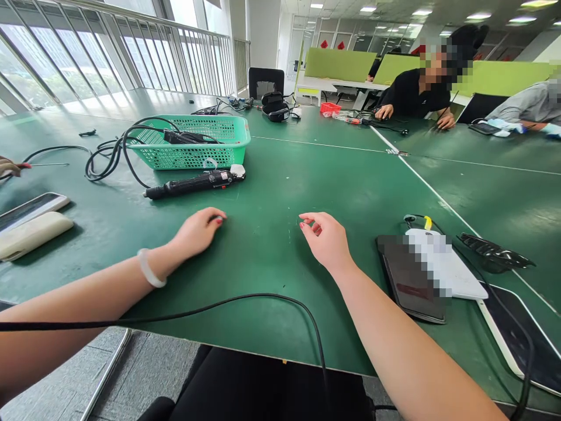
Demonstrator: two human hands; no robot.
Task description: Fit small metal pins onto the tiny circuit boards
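Observation:
My left hand (198, 233) is held over the green table (263, 245), its fingers loosely curled and nothing visible in them. A white band (150, 268) circles that wrist. Across from it, my right hand (326, 237) has bent fingers with a gap to the thumb, and it holds nothing. Beyond my left hand lies a black electric screwdriver (193, 183) with a white piece at one end. Just behind the screwdriver stands a green plastic basket (228, 156) with a black device (188, 137) and looped cable in it. Right of my right forearm lies a dark phone (405, 280).
A black cable (245, 296) crosses above my forearms. At right are a white device (456, 269), a tablet (521, 333) and black crumpled plastic (495, 251). Pale devices (35, 234) lie at left, near another person's hand (9, 166). Two people (412, 93) sit across the table.

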